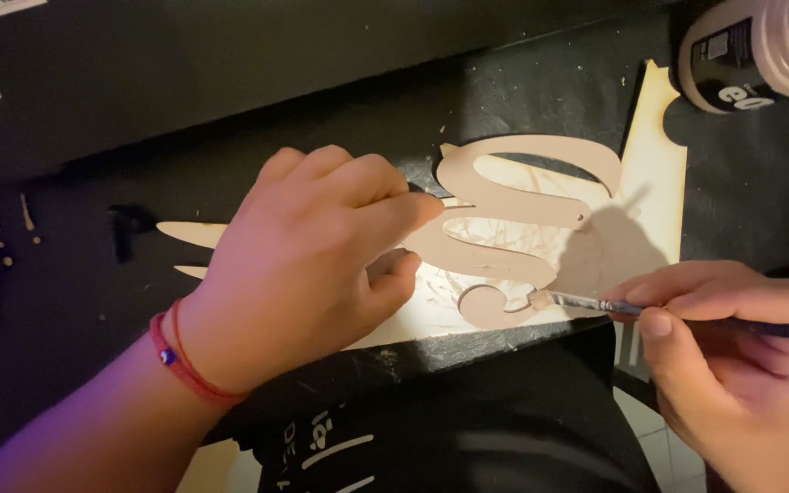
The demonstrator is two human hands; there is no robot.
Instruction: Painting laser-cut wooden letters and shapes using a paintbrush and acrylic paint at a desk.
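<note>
Nearest the viewer, at about four o'clock, the right hand (pixel 732 356) is seen with its grip closed narrowly, pencil-fashion, on a thin paintbrush (pixel 650 313), whose bristle tip is laid against the small round lobe at the lower end of a curled wooden cutout (pixel 513 233). The step in hand is judged to be the coating of that lower edge; further strokes would call for the tip to be drawn steadily along the contour while the piece is kept from sliding. At about nine o'clock the left hand (pixel 317 265), a red cord at its wrist, is pressed down on the left part of the cutout, fingers curled and flat rather than clasped around anything. The cutout is thus located between the two hands, at ten o'clock from the brush grip, resting on a pale wooden sheet (pixel 655 164) upon the dark counter (pixel 230 82). Farthest away, at one o'clock, a paint jar (pixel 760 50) is seen lying tilted, well apart from the work.
</note>
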